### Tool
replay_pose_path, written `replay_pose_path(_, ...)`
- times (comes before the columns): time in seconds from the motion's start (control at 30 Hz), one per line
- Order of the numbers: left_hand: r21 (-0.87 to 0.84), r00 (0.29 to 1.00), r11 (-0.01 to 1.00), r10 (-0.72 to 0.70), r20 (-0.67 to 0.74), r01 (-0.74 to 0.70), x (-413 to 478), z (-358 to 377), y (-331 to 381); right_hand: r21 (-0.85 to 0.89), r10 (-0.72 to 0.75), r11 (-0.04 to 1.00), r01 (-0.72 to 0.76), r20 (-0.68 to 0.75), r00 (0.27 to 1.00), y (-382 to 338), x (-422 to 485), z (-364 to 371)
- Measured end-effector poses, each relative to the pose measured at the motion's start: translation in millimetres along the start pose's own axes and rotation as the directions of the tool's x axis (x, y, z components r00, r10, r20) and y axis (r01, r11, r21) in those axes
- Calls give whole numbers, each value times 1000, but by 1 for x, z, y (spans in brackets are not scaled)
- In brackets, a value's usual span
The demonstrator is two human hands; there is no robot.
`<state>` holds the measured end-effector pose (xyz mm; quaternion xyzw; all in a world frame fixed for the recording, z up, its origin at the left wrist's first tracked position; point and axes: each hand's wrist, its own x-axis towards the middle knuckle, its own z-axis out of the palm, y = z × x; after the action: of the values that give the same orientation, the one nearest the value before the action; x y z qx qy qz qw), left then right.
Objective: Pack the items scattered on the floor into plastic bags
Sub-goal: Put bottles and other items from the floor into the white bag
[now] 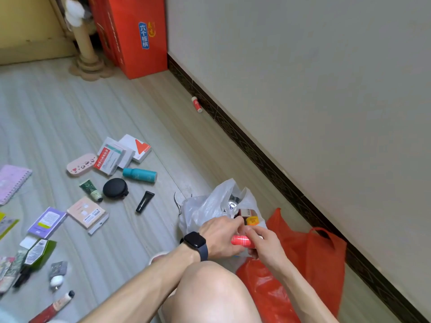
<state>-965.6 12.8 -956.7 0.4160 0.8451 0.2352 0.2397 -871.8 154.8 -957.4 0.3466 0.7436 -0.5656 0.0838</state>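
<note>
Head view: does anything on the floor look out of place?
Yes. A small red-and-white tube lies alone beside the baseboard, well apart from the items spread around the teal bottle; it could be missed.

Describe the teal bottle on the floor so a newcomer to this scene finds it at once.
From the big red carton in the far corner, come toward the camera to the pile of white boxes. The teal bottle lies on its side just in front of them, right of the round black case. It is the only blue-green cylinder there; its neighbours are flat or black.
</note>
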Motion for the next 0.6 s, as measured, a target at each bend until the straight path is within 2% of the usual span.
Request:
replay_pose_path(0.07, -25, 990, 1000, -2, -144, -2, 5, 2, -5, -4, -3, 1000, 2, -91, 996, 2, 1, -10)
replay_pose_path(0.13, 48, 966, 999, 13, -257, 0, 13, 5, -16, -13, -13, 1000, 10, -216, 976, 4, 3, -23)
replay_pose_path(0.17, 116, 967, 993, 20, -252, 10, 17, 8, -23, -38, -26, 999, 16, -280, 960, 5, 4, -31)
replay_pose_path(0.27, 282, 996, 960, 18, -89, 8, 32, 18, -39, -211, -122, 977, 43, -377, 918, 4, 10, -49)
replay_pose_path(0.37, 579, 999, 815, -35, 26, 14, 40, 22, -47, -318, -208, 943, 95, -343, 916, -11, 15, -51)
replay_pose_path(0.43, 690, 995, 722, -100, 25, 55, 38, 14, -57, -391, -237, 913, 113, -286, 928, -20, 22, -45)
replay_pose_path(0.5, 615, 976, 764, -214, -45, 196, 32, 1, -72, -490, -249, 865, 110, -229, 941, -25, 32, -34)
replay_pose_path(0.6, 232, 886, 860, -409, -218, 454, 14, -26, -96, -584, -220, 806, 99, -139, 965, -28, 51, -8)
